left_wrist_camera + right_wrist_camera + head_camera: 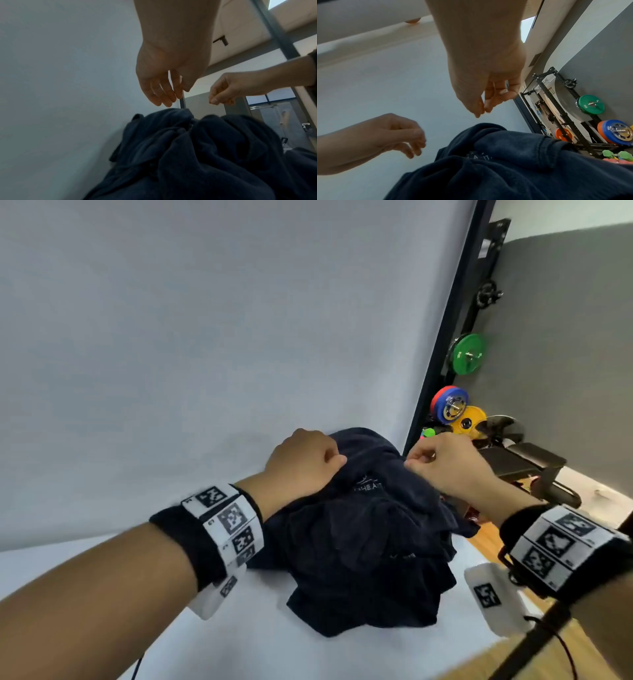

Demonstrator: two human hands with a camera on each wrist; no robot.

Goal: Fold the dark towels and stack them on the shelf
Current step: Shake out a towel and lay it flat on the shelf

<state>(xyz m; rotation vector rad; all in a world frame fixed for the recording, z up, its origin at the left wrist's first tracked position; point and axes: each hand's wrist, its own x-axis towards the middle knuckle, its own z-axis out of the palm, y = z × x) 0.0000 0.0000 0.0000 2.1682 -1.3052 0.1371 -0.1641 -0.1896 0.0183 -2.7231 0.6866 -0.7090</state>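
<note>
Towels (370,529) lie heaped, unfolded, centre frame on the tabletop (85,559); left hand (301,463) and right hand (445,463) hover, fingers loosely curled, empty; no shelf seen.

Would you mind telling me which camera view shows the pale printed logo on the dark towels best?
The head view: the logo faces the camera atop the dark towels, between both hands. The right wrist view catches only a few blurred letters. The left wrist view shows no logo.
</note>
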